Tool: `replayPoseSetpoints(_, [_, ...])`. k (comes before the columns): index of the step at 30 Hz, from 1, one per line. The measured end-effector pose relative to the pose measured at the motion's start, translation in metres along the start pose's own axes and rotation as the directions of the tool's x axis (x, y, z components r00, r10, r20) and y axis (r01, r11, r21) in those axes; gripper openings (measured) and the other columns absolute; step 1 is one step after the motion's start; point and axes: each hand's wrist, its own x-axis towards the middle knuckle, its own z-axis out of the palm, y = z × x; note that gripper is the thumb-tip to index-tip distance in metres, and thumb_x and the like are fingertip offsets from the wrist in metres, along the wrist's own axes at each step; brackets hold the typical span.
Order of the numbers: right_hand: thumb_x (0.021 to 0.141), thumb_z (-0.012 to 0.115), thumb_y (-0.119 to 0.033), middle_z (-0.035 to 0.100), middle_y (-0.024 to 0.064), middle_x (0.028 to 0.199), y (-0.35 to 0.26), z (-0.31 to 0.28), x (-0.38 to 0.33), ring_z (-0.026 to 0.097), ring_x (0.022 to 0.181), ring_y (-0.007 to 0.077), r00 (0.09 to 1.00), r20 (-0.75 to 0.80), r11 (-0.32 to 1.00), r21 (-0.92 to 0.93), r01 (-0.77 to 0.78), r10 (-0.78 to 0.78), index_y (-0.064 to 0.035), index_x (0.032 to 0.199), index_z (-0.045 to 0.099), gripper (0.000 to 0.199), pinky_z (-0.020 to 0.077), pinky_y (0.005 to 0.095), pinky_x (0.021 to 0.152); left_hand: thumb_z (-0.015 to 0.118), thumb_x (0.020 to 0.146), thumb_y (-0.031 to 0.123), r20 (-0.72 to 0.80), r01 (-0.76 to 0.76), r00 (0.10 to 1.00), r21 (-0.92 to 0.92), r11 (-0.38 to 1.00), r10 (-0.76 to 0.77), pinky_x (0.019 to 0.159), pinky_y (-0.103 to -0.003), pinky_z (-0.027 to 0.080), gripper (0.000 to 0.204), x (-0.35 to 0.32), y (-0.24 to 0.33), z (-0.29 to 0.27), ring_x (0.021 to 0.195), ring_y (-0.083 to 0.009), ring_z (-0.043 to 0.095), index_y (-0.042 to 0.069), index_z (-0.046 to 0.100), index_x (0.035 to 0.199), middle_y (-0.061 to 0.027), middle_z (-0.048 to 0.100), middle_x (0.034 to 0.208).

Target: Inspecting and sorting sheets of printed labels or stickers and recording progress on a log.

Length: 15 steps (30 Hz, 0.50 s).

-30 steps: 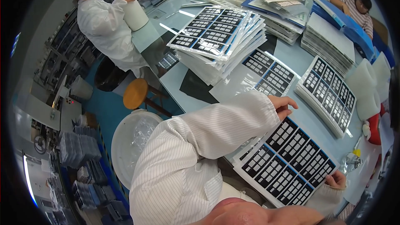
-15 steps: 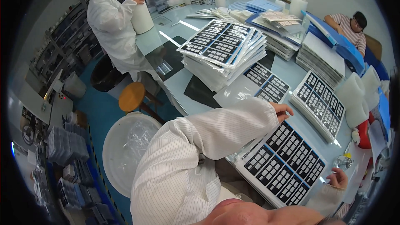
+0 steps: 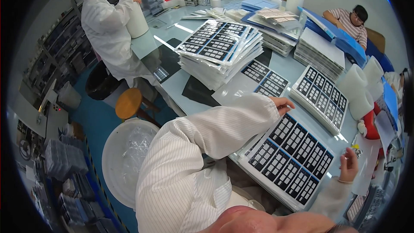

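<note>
My left hand (image 3: 283,105) is over the far left edge of a stack of printed sheets (image 3: 290,159). Its fingers are loosely bent and apart, with nothing visible in them. The sheets carry rows of black panels with pale rectangles, split by a blue band. My right hand (image 3: 348,166) is raised beyond the stack's right side. Its fingers curl upward, apart from the thumb, and I make out nothing held. A small clear object with a yellow part (image 3: 357,150) lies just past it.
Another printed stack (image 3: 320,99) and a tall sheet pile (image 3: 220,47) stand farther off. White rolls (image 3: 360,99) and a red object (image 3: 370,125) are at the right. A bin (image 3: 125,159) and wooden stool (image 3: 128,103) stand left. Two people (image 3: 105,21) (image 3: 349,23) are across the table.
My right hand has risen away from the stack's edge, its fingers now pointing up. My left hand stays near the far edge. The whole view has shifted slightly.
</note>
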Motion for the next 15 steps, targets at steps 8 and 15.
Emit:
replayPoseSetpoints(8, [0.084,0.059,-0.018,0.055,0.0034,0.086,0.031,-0.006,0.0,0.04,0.049,0.0029,0.986,0.085,0.989,0.032,-0.147,0.144,0.0001,0.116,0.05,0.038,0.0313,0.0162,0.041,0.051,0.088,0.005,-0.163,-0.26,0.958,-0.161,0.952,0.235,0.062,-0.023,0.046,0.018,0.009,0.001,0.009,0.06,-0.0088,0.048,0.011,0.056,0.104,-0.0011,0.052,0.069])
replayPoseSetpoints(15, [0.078,0.067,-0.022,0.062,0.0072,0.073,0.031,-0.02,-0.001,0.047,0.043,0.006,0.849,0.457,0.841,0.319,-0.436,0.267,0.005,0.106,0.054,0.041,0.0334,0.018,0.037,0.05,0.088,0.005,-0.148,-0.268,0.958,-0.163,0.949,0.246,0.061,-0.022,0.046,0.022,0.02,-0.021,0.017,0.058,-0.0078,0.047,0.012,0.053,0.109,-0.0011,0.05,0.068])
